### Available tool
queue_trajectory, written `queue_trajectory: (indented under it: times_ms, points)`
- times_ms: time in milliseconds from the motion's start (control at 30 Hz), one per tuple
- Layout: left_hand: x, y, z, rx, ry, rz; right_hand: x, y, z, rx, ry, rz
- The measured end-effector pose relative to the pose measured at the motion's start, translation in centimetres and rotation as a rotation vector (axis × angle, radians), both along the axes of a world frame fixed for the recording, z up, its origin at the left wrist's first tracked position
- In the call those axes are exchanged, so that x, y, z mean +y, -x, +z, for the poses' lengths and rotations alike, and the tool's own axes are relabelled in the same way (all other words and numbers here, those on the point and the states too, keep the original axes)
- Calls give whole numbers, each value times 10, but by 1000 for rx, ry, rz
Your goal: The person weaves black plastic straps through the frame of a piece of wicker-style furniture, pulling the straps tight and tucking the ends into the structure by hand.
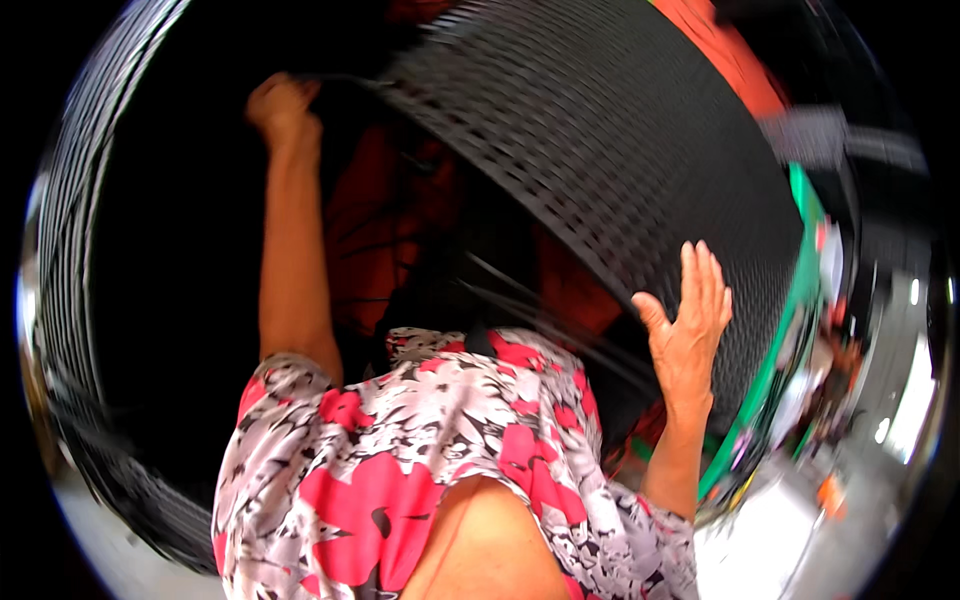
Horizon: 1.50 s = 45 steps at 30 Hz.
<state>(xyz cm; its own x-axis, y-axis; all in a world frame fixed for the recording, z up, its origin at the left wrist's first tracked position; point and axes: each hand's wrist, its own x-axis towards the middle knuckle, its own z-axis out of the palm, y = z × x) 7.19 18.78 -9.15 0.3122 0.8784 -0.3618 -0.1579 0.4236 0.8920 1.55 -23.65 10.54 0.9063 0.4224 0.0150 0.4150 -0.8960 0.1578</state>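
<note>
Left hand (pixel 283 108) closed on mesh (pixel 620 170) top edge; right hand (pixel 688 325) open, flat against mesh.

The large dark perforated mesh sheet (pixel 620 150) looks like stiff, matt plastic or metal, its surface rough with rows of small holes; which material cannot be told. The right hand (pixel 688 325) lies flat and open against it, and the left hand (pixel 283 108) is closed on its upper edge. Behind the sheet, below the left grip, hangs smooth orange-red cloth (pixel 375 230). The pink, grey and white flowered garment (pixel 420 450) is soft, matt woven cloth.
</note>
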Motion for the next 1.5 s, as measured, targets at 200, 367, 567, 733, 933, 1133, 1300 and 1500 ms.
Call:
queue_trajectory:
  times_ms: [200,367,567,733,933,1133,1300,1500]
  points:
    - [66,29,-58,-49,272,-384,-74,28,-18,-370,-452,-315]
    - [47,9,-40,-95,441,-494,-130,71,-40,-523,-574,-588]
    - [87,4,-79,-61,1,-770,-143,87,-67,-619,-289,-612]
    - [143,-5,-91,68,-416,-602,-141,86,-84,-573,-328,-666]
    - [150,-1,-30,364,-555,-121,-135,86,-83,-579,-240,-657]
    - [117,-9,-66,38,-187,-446,-132,107,-93,-653,-224,-539]
    - [124,-9,-120,77,223,-595,-148,107,-67,-897,-491,-501]
    - [128,47,-85,2,288,-509,-119,49,-58,-705,-1262,-886]
